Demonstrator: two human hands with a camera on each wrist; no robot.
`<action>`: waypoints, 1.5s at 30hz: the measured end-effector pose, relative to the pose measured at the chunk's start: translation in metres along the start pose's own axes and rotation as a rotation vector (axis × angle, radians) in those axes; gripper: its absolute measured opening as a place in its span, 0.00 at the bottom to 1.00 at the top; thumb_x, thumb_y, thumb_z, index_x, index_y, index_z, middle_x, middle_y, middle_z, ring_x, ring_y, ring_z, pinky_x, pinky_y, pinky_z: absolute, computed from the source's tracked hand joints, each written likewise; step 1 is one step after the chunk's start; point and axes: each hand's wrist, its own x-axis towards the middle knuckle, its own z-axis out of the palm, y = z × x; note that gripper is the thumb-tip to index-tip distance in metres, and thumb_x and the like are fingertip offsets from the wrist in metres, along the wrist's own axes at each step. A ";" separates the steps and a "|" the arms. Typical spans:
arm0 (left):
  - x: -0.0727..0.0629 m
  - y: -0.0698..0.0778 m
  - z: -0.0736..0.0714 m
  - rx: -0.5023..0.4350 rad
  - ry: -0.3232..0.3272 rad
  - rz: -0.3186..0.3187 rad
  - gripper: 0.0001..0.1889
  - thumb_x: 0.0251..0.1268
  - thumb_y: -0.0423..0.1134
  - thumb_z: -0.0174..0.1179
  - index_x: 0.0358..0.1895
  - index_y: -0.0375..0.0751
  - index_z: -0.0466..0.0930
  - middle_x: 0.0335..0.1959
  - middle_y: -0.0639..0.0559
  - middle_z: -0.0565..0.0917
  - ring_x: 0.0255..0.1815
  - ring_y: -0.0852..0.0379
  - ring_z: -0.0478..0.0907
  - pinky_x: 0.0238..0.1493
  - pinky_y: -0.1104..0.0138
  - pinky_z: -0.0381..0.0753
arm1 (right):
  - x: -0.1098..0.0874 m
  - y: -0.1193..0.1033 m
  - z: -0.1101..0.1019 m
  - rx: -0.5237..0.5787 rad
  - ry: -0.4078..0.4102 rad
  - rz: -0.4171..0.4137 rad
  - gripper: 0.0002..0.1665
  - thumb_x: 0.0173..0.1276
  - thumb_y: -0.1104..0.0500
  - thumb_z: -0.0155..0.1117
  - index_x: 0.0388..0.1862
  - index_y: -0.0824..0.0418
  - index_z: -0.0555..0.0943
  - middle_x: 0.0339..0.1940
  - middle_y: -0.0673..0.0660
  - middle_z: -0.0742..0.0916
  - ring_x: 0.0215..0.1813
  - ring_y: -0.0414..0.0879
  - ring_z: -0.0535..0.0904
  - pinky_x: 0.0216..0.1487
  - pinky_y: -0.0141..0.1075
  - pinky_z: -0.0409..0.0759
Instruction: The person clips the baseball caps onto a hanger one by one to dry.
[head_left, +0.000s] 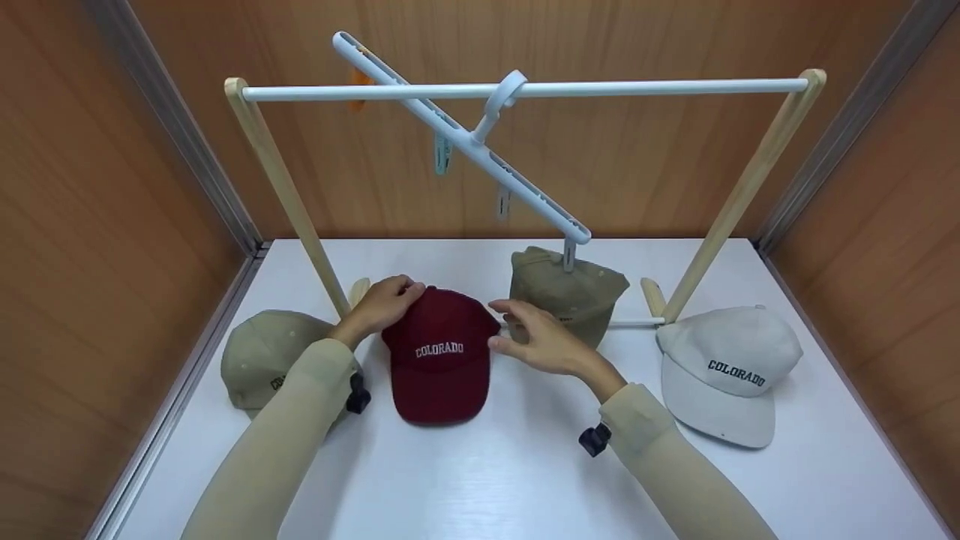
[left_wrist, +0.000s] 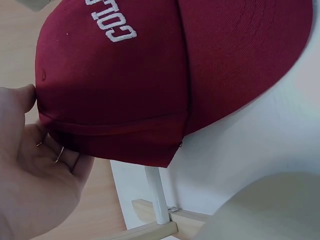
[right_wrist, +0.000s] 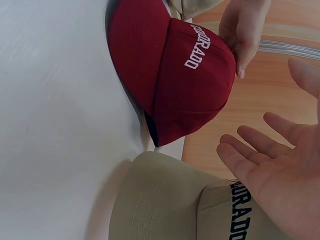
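Note:
A dark red baseball cap (head_left: 441,371) with white "COLORADO" lettering is tilted up, brim toward me, above the white table. My left hand (head_left: 386,301) pinches its crown at the upper left, with the thumb in front and the fingers behind, as the left wrist view shows. My right hand (head_left: 546,341) is at the cap's right side, fingers spread and apart from it in the right wrist view. Just behind that hand, an olive cap (head_left: 559,289) hangs from a grey clip (head_left: 569,255) at the near end of a white hanger (head_left: 480,154).
The hanger hooks over the white rod (head_left: 660,88) of a wooden-legged rack. More clips hang along it, including a teal one (head_left: 442,154) and an orange one (head_left: 358,86). A khaki cap (head_left: 266,349) lies at left, a light grey cap (head_left: 739,367) at right. Wood-grain panels enclose the table.

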 end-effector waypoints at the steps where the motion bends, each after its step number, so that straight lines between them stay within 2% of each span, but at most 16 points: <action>1: -0.001 0.000 0.000 -0.005 -0.006 -0.010 0.24 0.88 0.54 0.44 0.59 0.36 0.79 0.53 0.40 0.81 0.55 0.44 0.78 0.60 0.51 0.77 | 0.000 0.000 0.001 0.001 0.000 -0.004 0.43 0.79 0.40 0.64 0.83 0.61 0.65 0.80 0.60 0.73 0.79 0.62 0.70 0.77 0.55 0.69; 5: -0.002 0.000 -0.001 -0.036 -0.033 -0.030 0.23 0.87 0.54 0.45 0.58 0.38 0.80 0.51 0.42 0.81 0.53 0.47 0.78 0.57 0.53 0.77 | 0.001 -0.002 0.002 -0.001 0.006 -0.023 0.42 0.79 0.42 0.64 0.82 0.63 0.66 0.79 0.62 0.74 0.77 0.63 0.71 0.77 0.55 0.69; 11: -0.007 0.005 -0.002 -0.079 -0.065 -0.016 0.20 0.87 0.54 0.46 0.56 0.42 0.79 0.49 0.44 0.81 0.51 0.48 0.77 0.54 0.55 0.76 | 0.002 -0.004 0.003 0.001 0.012 -0.022 0.42 0.79 0.42 0.64 0.82 0.63 0.66 0.80 0.62 0.73 0.78 0.63 0.71 0.77 0.56 0.69; 17: -0.011 0.011 -0.003 -0.099 -0.072 0.030 0.18 0.87 0.53 0.47 0.50 0.43 0.79 0.42 0.47 0.79 0.46 0.51 0.76 0.47 0.59 0.75 | 0.004 -0.007 0.002 -0.001 0.013 -0.018 0.43 0.79 0.42 0.64 0.82 0.62 0.65 0.80 0.62 0.73 0.78 0.62 0.71 0.77 0.56 0.69; 23: -0.015 0.016 -0.002 -0.102 -0.075 0.057 0.18 0.87 0.54 0.48 0.50 0.43 0.79 0.41 0.49 0.79 0.45 0.52 0.76 0.46 0.60 0.76 | 0.006 -0.010 0.002 0.009 0.005 -0.003 0.43 0.80 0.41 0.63 0.83 0.61 0.65 0.81 0.61 0.72 0.79 0.60 0.70 0.77 0.55 0.69; 31: -0.023 0.027 -0.003 -0.137 -0.050 0.109 0.17 0.86 0.52 0.50 0.45 0.44 0.80 0.37 0.50 0.78 0.40 0.52 0.75 0.42 0.59 0.75 | 0.012 -0.012 0.004 0.034 0.007 -0.038 0.42 0.80 0.41 0.62 0.82 0.61 0.65 0.80 0.63 0.73 0.78 0.64 0.70 0.76 0.56 0.71; 37: -0.026 0.030 -0.002 -0.171 -0.056 0.156 0.16 0.85 0.52 0.52 0.45 0.44 0.82 0.36 0.51 0.79 0.39 0.53 0.75 0.42 0.59 0.76 | 0.014 -0.015 0.004 0.031 0.021 -0.035 0.43 0.81 0.42 0.61 0.84 0.62 0.62 0.81 0.63 0.71 0.79 0.64 0.69 0.77 0.56 0.69; 45: -0.031 0.041 -0.002 -0.205 -0.099 0.215 0.15 0.85 0.51 0.52 0.47 0.45 0.82 0.38 0.50 0.81 0.41 0.52 0.77 0.42 0.59 0.79 | 0.015 -0.020 0.002 0.051 0.029 -0.008 0.42 0.83 0.41 0.58 0.85 0.60 0.60 0.82 0.61 0.70 0.81 0.60 0.68 0.77 0.56 0.69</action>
